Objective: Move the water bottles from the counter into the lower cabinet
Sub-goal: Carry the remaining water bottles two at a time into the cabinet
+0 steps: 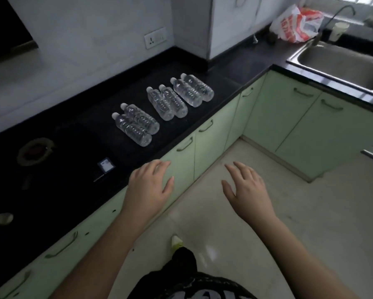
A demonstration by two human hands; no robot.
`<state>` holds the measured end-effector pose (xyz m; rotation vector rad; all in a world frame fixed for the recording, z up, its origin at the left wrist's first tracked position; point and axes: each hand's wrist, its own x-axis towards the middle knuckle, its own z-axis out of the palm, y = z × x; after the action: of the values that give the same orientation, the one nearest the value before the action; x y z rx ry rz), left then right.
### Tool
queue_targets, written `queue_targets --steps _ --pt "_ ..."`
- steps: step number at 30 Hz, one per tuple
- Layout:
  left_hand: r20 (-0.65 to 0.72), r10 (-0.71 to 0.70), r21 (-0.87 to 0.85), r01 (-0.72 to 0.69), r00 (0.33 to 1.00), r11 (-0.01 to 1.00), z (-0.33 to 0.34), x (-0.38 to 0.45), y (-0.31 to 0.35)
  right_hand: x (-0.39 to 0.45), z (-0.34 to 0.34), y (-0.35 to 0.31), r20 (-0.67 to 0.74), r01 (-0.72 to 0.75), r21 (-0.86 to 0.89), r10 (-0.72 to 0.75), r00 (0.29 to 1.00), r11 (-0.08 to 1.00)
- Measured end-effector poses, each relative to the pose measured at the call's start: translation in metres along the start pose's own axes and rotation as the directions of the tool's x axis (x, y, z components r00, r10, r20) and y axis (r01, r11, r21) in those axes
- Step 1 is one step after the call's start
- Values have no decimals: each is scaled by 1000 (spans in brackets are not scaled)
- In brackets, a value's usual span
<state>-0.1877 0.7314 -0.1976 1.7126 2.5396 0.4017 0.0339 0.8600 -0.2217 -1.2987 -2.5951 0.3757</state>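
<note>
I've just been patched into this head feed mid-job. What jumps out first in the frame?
Six clear water bottles lie on their sides in three pairs on the black counter, white caps pointing toward the wall. Both bare hands hover open and empty in front of the closed green lower cabinets: the left hand at the counter edge, the right hand over the floor. Far right, a steel sink with a red-and-white plastic bag beside it.

Six water bottles lie in three pairs on the desk, cabinet doors below, sink at far right.
</note>
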Motion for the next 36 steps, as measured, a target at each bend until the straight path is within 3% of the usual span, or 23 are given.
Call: queue_targets --steps 13,20,24,28,30,33,36 --pt "-17 -223 -41 222 975 974 26 120 -117 204 53 -88 82 254 52 -257 963 966" --pt "-58 -390 -2 391 919 921 55 178 -144 304 99 -113 192 421 122 -438 878 899" --pt "-22 -581 -46 579 814 814 74 209 -149 359 125 -125 286 534 165 -558 779 830" --pt "38 -764 -177 757 644 629 88 233 -150 399 145 -145 352 552 247 -604 715 797" --pt "79 -819 -249 807 568 536 95 242 -153 411 154 -155 398 530 289 -603 691 798" --pt "187 -893 -425 853 410 303 103 254 -159 424 167 -169 479 502 273 -568 669 821" --pt "233 -910 -480 855 342 199 111 261 -161 428 175 -178 553 490 241 -533 641 838"
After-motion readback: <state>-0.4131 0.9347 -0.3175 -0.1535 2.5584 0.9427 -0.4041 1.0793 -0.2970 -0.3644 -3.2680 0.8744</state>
